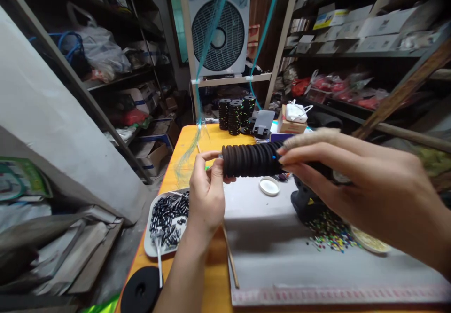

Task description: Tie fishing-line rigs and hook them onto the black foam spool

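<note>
Gripping a black ribbed roll (251, 160) at the clock's centre

Nearest, the right hand (362, 176) extended from three o'clock, its fingertips bunched close together at the roll's right end; whether they pinched anything could not be told. A small blue spot (274, 157) showed just beside them. The left hand (207, 191) rose from seven o'clock, thumb and fingers clamped on the roll's left end, and the roll lay nearly level above the yellow table (213, 280).

Below, a flat black disc (133, 287) lay at seven o'clock, near a white tray (147, 238) of short black pieces (171, 212). A brown stick (229, 256) lay along the left edge of a pale board (264, 238) towards six o'clock. At four o'clock, loose coloured beads (329, 235) were strewn over the board, beside a shallow dish of pale yellow bits (369, 243).

Farther off, a round white dish (269, 186) sat between four and five. Beyond it, between twelve and one, stacked black spools (235, 115) stood on the table. Farthest, at twelve, a box fan (219, 35) stood upright.
</note>
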Motion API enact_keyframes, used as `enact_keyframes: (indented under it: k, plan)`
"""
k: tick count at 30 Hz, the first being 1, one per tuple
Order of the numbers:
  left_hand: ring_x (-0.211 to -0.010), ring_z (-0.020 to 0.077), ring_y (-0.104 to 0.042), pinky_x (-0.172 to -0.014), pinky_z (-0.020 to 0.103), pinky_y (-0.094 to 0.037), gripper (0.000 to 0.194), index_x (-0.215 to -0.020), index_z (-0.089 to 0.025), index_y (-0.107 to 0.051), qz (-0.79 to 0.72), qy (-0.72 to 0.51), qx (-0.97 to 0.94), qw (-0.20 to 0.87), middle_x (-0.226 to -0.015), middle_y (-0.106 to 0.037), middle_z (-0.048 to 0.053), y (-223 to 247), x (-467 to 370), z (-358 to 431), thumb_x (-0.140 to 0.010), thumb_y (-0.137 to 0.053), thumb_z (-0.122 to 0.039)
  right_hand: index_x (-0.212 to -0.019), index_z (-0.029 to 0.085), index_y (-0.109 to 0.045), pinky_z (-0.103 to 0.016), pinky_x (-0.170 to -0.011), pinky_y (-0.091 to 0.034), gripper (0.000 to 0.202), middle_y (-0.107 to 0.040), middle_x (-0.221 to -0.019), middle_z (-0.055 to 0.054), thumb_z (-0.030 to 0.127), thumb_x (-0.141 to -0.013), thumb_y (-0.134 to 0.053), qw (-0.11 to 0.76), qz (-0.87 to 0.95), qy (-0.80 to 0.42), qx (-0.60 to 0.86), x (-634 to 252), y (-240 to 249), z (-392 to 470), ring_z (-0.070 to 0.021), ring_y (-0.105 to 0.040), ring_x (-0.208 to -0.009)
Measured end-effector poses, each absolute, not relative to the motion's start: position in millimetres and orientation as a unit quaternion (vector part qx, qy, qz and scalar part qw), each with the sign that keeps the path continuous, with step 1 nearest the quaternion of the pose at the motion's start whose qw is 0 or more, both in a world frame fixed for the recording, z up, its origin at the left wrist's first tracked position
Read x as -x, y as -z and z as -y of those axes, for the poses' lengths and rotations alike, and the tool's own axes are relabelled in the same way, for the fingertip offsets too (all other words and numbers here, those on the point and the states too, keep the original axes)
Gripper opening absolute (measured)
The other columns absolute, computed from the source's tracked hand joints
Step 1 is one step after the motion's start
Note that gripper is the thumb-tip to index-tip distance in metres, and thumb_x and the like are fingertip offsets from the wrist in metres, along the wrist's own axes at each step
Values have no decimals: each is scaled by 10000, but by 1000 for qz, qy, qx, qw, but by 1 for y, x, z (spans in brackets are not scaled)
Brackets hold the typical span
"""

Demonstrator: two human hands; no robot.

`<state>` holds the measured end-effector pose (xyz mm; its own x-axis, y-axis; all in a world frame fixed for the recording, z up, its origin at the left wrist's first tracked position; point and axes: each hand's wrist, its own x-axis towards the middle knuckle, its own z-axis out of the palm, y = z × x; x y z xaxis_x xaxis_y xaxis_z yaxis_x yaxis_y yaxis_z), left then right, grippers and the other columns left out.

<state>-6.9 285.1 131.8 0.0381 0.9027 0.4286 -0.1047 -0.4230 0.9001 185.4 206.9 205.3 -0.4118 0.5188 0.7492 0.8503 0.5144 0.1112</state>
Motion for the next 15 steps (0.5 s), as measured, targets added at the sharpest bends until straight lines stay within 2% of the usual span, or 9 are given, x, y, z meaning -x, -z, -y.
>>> enact_keyframes:
  k: [2, 9, 15]
  plan:
    - [-799, 108, -645, -642, 174, -546, 210, -1043, -210, -572, -343, -603, -589, 414, -908, -632, 6, -132, 7, -285, -1000, -509, -405, -1011, 221, -615, -280, -830, -526, 103, -707, -1025, -33, 144, -989, -550, 345, 810, 237, 412, -181, -210, -220, -168, -686, -985]
    - [-736, 95, -629, -599, 189, -558, 233, -1043, -226, -563, -336, -605, -578, 434, -909, -616, -9, -129, 7, -286, -990, -521, -449, -956, 215, -638, -277, -830, -520, 95, -717, -975, -15, 137, -967, -586, 361, 790, 251, 427, -174, -206, -228, -160, -696, -930]
    - [-723, 94, -646, -582, 196, -535, 238, -1049, -232, -566, -340, -601, -584, 427, -875, -627, -17, -128, 8, -286, -992, -519, -458, -938, 189, -650, -282, -823, -519, 88, -727, -964, -45, 108, -939, -614, 361, 787, 275, 418, -171, -204, -228, -176, -701, -921]
